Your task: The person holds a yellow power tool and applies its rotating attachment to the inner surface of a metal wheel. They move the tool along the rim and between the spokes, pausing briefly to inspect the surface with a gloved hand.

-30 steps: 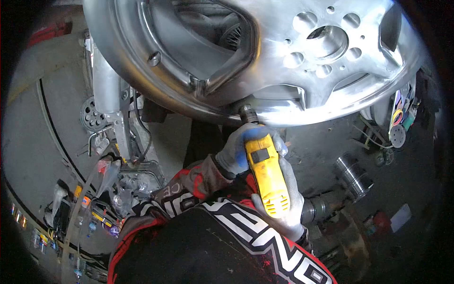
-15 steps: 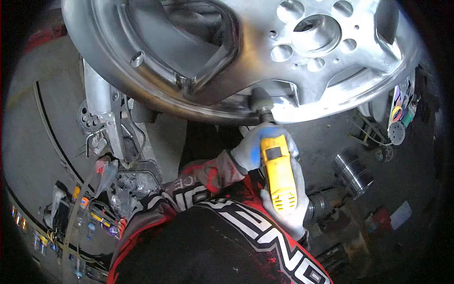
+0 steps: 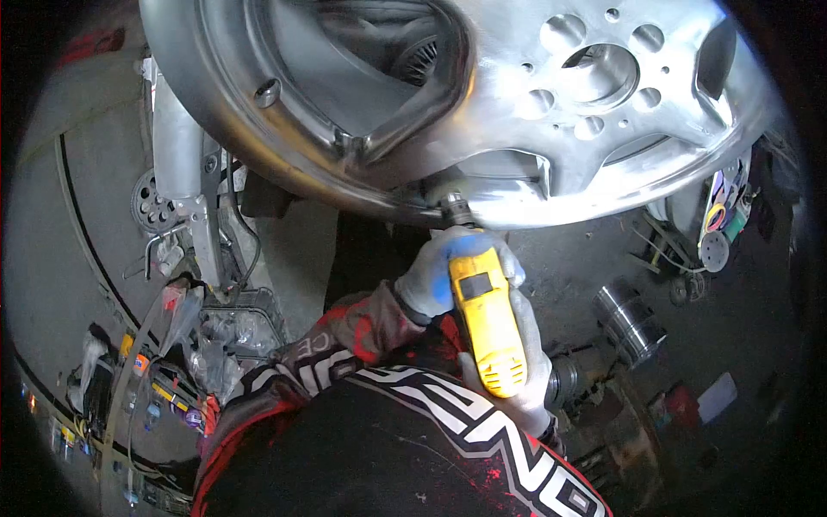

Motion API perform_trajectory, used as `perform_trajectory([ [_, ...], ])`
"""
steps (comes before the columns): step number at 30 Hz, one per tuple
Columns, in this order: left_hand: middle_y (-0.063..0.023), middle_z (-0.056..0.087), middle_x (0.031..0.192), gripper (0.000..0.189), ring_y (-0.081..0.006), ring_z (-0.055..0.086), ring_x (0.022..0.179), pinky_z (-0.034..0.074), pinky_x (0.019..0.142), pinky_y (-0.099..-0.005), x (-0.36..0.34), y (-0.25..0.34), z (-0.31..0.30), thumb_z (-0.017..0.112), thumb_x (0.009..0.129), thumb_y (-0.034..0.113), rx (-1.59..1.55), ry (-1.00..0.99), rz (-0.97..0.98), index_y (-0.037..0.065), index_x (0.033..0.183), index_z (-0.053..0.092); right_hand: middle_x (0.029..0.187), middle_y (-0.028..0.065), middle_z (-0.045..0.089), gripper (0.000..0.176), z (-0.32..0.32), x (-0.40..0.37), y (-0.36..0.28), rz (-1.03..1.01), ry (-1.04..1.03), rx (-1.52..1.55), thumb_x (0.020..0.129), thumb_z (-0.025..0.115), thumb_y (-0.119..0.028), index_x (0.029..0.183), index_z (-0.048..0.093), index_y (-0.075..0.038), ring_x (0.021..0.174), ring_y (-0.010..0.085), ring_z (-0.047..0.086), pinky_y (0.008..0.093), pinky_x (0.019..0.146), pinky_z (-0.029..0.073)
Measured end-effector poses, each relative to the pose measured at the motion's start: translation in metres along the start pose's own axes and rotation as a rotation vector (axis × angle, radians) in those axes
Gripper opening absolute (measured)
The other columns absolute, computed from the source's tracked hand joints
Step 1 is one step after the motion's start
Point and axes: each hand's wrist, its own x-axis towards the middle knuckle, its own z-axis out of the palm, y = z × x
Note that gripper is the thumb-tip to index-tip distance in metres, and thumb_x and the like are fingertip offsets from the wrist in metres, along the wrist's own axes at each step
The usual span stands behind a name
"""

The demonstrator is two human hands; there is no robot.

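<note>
Black shirt (image 3: 370,448): large white "NO" legible, other letters unclear; sleeve (image 3: 366,323): small "CE".

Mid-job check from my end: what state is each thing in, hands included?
Wheel: bare metal, brightly shiny on the right, no tire visible.
Power tool: held, nose up at the wheel's lower edge; running or not, can't tell.
Left hand: gloved, closed around the tool's front.
Right hand: gloved, closed around its rear.
Plastic bag: crumpled.
</note>
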Motion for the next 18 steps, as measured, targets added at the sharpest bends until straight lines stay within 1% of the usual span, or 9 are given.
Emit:
perform_trajectory([
  [4,-0.0234,0.07,0.096,0.051,-0.0373,0.065,0.1,0.049,0.094,-0.0459,-0.004,0.005,0.005,0.052,0.096,0.039,0.058,0.01,0.026,-0.009,0.097,0.068,0.125,0.0292,0.065,0.082,-0.002,0.003,0.0,-0.015,-0.019,-0.009,0.08,0.085,-0.009,0.145,0.04,0.015,0.109,0.0356,0.071,0.0395,0.093,0.058],
  [6,-0.0239,0.069,0.096,0.05,-0.0368,0.065,0.099,0.049,0.094,-0.0461,0.001,-0.002,0.004,0.053,0.095,0.039,0.015,0.061,-0.036,-0.008,0.097,0.068,0.125,0.0292,0.065,0.082,-0.006,0.001,0.002,0.016,-0.041,-0.013,0.08,0.085,-0.009,0.145,0.04,0.014,0.11,0.0351,0.071,0.0395,0.093,0.057],
  [8,-0.0245,0.069,0.096,0.05,-0.0364,0.065,0.099,0.049,0.094,-0.0458,0.012,-0.014,0.0,0.053,0.095,0.039,-0.006,0.033,-0.061,-0.008,0.097,0.068,0.127,0.0291,0.064,0.084,-0.007,-0.01,0.01,0.184,0.025,0.094,0.079,0.085,-0.009,0.146,0.04,0.012,0.112,0.0316,0.07,0.0386,0.094,0.057],
  [10,-0.0261,0.069,0.097,0.049,-0.036,0.066,0.097,0.05,0.094,-0.0452,0.026,-0.025,-0.002,0.055,0.094,0.038,-0.068,-0.023,-0.128,-0.009,0.097,0.068,0.129,0.0279,0.064,0.083,-0.01,-0.016,0.019,0.207,0.057,0.121,0.079,0.084,-0.007,0.148,0.04,0.01,0.113,0.0283,0.069,0.0375,0.095,0.056],
  [12,-0.0261,0.069,0.097,0.05,-0.0362,0.066,0.096,0.051,0.095,-0.0449,0.042,-0.039,-0.006,0.055,0.094,0.038,-0.06,-0.053,-0.145,-0.01,0.096,0.067,0.13,0.027,0.064,0.082,-0.014,-0.025,0.028,0.326,0.133,0.157,0.079,0.082,-0.006,0.148,0.04,0.01,0.113,0.0271,0.069,0.0367,0.095,0.055],
  [13,-0.0256,0.069,0.096,0.049,-0.0361,0.066,0.094,0.05,0.097,-0.0465,0.049,-0.044,-0.003,0.054,0.095,0.038,-0.042,-0.034,-0.161,-0.009,0.094,0.068,0.13,0.0262,0.065,0.082,-0.018,-0.018,0.025,0.231,0.161,0.087,0.08,0.08,-0.005,0.149,0.039,0.009,0.113,0.0274,0.069,0.0368,0.096,0.055],
  [14,-0.025,0.069,0.095,0.049,-0.0358,0.067,0.094,0.049,0.099,-0.0477,0.057,-0.054,-0.006,0.053,0.095,0.038,-0.094,-0.043,-0.145,-0.009,0.094,0.068,0.131,0.0258,0.064,0.084,-0.02,-0.021,0.029,0.243,0.171,0.073,0.08,0.08,-0.006,0.15,0.036,0.008,0.113,0.0272,0.069,0.0369,0.097,0.054],
  [16,-0.021,0.07,0.089,0.043,-0.0324,0.069,0.088,0.054,0.09,-0.0437,0.066,-0.056,0.002,0.056,0.098,0.034,-0.189,-0.056,-0.187,-0.006,0.092,0.068,0.133,0.0257,0.062,0.085,-0.025,-0.021,0.031,0.204,0.18,0.005,0.081,0.08,-0.005,0.151,0.034,0.008,0.115,0.0267,0.067,0.0368,0.098,0.054],
  [18,-0.0205,0.071,0.089,0.042,-0.0318,0.069,0.088,0.054,0.09,-0.0432,0.064,-0.058,0.001,0.056,0.098,0.034,-0.14,-0.061,-0.157,-0.005,0.092,0.068,0.135,0.0257,0.061,0.085,-0.024,-0.023,0.033,0.213,0.171,0.025,0.081,0.08,-0.006,0.151,0.034,0.008,0.116,0.0266,0.067,0.0368,0.098,0.053],
])
